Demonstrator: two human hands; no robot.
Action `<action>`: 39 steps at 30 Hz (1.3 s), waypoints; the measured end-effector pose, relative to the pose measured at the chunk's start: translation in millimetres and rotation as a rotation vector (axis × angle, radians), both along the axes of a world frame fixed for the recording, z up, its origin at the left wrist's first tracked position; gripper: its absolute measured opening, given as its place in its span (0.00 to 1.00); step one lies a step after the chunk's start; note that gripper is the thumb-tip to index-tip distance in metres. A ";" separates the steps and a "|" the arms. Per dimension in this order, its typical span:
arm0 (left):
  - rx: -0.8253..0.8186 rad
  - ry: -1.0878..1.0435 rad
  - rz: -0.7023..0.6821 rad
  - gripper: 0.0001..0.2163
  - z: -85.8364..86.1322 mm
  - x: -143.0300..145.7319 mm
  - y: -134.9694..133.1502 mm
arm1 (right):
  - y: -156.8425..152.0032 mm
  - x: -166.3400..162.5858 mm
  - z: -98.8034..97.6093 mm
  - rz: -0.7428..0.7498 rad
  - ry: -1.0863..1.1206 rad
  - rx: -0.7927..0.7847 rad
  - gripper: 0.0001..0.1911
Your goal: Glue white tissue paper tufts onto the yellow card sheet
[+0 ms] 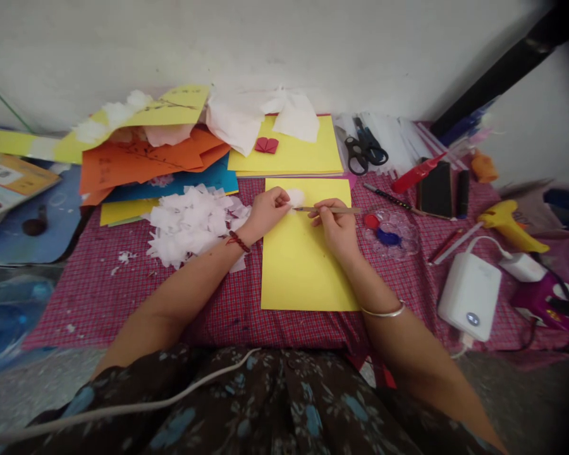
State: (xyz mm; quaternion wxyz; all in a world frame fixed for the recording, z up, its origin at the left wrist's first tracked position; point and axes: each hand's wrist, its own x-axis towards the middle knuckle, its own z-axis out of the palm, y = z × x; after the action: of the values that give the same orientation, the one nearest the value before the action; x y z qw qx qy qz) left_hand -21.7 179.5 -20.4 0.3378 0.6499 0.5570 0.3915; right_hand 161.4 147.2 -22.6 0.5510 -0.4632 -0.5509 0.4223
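Gripping slim tan stick in right hand, frame centre. With fingers of left hand bent beside white fluffy paper tuft, near top of yellow rectangular paper sheet; cannot tell if pinching or loose. Could tear or shift tuft by poking too hard. Could smudge sheet after brushing clear scalloped plastic palette, right of centre. Could scatter heap of crinkled white paper pieces, left of centre, by dragging left wrist.

No text can be read; writing on the yellow card, orange card and barcode label is too blurred.
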 end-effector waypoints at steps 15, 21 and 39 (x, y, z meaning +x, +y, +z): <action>0.010 -0.218 0.088 0.03 3.1 -7.2 -1.1 | -19.4 1.4 4.2 0.155 -0.656 0.268 0.11; -0.029 -0.288 0.069 0.03 3.8 -8.5 -1.8 | -18.4 6.6 8.1 -0.069 -0.164 0.148 0.07; -0.203 -1.156 0.223 0.26 20.4 -15.4 10.5 | -60.9 -8.7 51.4 0.364 -0.660 0.668 0.16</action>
State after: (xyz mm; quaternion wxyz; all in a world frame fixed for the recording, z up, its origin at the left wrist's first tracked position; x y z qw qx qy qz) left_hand -37.2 190.0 0.0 0.6034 0.2335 0.3822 0.6598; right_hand 152.7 86.3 28.9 0.3829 -0.2666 -0.8728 0.1433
